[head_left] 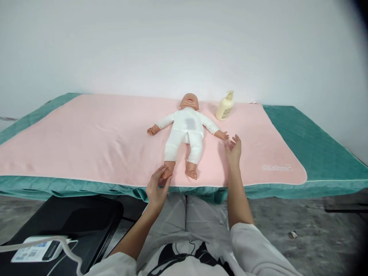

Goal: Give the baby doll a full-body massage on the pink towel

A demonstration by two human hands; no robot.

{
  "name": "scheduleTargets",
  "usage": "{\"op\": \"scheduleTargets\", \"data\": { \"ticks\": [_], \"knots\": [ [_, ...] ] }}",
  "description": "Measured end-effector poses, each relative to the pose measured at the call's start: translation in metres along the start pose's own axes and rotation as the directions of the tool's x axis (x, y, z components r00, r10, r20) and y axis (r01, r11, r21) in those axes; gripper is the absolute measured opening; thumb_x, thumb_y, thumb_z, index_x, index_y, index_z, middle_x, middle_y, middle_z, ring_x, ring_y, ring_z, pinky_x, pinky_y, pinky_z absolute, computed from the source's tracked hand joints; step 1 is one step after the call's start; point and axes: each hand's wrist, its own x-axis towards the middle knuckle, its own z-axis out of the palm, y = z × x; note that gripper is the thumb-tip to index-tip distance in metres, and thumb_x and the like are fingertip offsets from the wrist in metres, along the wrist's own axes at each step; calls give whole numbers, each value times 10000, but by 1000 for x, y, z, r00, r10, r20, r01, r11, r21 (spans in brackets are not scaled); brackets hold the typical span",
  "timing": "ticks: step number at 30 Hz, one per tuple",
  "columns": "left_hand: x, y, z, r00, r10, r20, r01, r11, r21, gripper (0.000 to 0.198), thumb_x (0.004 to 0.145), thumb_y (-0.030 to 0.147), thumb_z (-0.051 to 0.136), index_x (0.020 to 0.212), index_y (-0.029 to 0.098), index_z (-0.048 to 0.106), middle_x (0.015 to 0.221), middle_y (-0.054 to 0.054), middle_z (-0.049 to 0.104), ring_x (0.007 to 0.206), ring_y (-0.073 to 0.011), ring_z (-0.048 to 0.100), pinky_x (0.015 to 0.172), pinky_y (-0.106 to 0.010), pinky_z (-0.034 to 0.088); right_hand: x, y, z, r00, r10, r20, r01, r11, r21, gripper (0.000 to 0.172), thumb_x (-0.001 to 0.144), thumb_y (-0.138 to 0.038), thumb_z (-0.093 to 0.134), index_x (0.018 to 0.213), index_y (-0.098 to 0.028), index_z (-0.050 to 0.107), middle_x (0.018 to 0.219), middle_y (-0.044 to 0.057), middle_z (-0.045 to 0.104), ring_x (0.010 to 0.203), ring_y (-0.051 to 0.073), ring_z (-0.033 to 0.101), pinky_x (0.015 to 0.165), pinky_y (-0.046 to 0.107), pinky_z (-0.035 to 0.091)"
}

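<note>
A baby doll (185, 132) in a white suit lies on its back on a pink towel (100, 142), head toward the wall. My left hand (157, 188) is at the near edge of the towel, its fingers closed around the doll's foot (168, 170). My right hand (233, 149) hovers open, fingers apart, just beside the doll's outstretched hand (223, 135), holding nothing. A cream pump bottle (225, 106) stands upright behind my right hand, near the doll's head.
The pink towel covers a green sheet (310, 145) on a bed against a white wall. A black case (77, 218) with a white device and cable (40, 249) sits on the floor at lower left. Grey floor lies to the right.
</note>
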Motion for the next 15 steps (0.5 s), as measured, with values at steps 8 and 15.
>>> {"op": "scheduleTargets", "data": {
  "ticks": [8,15],
  "knots": [
    [6,-15,-23,988,109,-111,-109,994,9,378,987,446,452,1235,208,609,1134,-148,698,1099,-298,666,925,-476,537,-114,-56,-16,973,54,225,-28,993,-118,647,952,-537,436,1481,-167,398,1134,130,692,861,218,692,815,376,574],
    [103,-26,-23,966,-234,-106,250,954,167,332,978,374,506,1226,180,611,1193,-139,648,956,-213,661,728,-316,525,-146,-93,-4,763,254,594,49,894,-446,835,970,-630,378,1592,-100,210,917,130,760,840,338,735,699,373,503]
  ]
}}
